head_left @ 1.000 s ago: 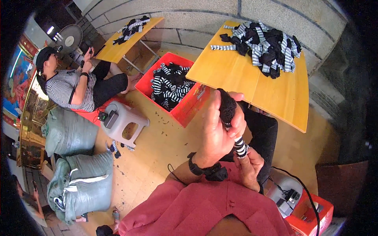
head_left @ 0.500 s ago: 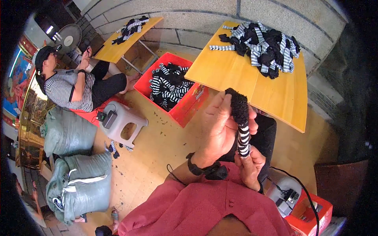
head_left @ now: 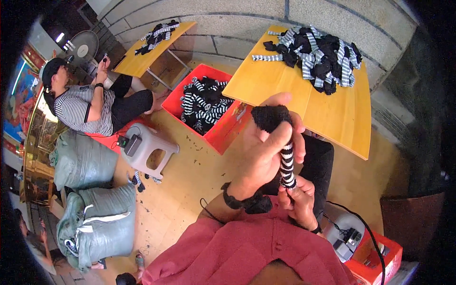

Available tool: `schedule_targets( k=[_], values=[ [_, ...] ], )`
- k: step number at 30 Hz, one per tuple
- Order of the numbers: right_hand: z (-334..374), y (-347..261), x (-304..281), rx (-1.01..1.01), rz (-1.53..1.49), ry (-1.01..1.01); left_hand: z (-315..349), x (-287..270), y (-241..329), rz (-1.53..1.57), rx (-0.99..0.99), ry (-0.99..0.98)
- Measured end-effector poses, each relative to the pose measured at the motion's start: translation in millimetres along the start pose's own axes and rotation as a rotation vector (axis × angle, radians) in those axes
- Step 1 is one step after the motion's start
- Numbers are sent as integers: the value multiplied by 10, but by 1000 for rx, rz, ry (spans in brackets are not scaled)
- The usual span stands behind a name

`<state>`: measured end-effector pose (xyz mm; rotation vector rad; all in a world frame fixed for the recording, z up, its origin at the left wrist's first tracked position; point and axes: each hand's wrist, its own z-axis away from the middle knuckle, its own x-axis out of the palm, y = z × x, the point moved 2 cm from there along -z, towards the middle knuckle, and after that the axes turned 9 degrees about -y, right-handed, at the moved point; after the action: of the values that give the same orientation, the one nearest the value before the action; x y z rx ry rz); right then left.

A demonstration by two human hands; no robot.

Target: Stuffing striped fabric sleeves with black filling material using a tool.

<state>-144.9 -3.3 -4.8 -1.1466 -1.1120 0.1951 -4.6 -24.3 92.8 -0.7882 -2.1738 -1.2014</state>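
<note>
Head view: one black-and-white knit tube [head_left: 287, 159]. Left hand [head_left: 259, 159] clamped on black end [head_left: 270, 118]; right hand [head_left: 302, 203] pinching striped end [head_left: 288, 179].

Over my feed I see a pale stone-block wall [head_left: 247, 23] running behind a yellow wooden worktop [head_left: 327, 118] and a second, farther worktop [head_left: 130, 66] on metal legs [head_left: 161, 78]. The tan floor [head_left: 204, 175] I look down on is speckled with dark scraps [head_left: 196, 147]. Leftward I make out a grey plastic stool [head_left: 164, 148], a round fan [head_left: 85, 46] beyond it, and a small white light [head_left: 60, 36] glowing.
</note>
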Motion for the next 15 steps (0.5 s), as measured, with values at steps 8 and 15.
schedule_targets(
  k=[8,15],
  values=[
    [-16,49,83,-186,104,74,101,-48,-124,76,-142,-7],
    [-35,36,36,-74,-62,7,174,-55,-136,92,-125,10]
  ],
)
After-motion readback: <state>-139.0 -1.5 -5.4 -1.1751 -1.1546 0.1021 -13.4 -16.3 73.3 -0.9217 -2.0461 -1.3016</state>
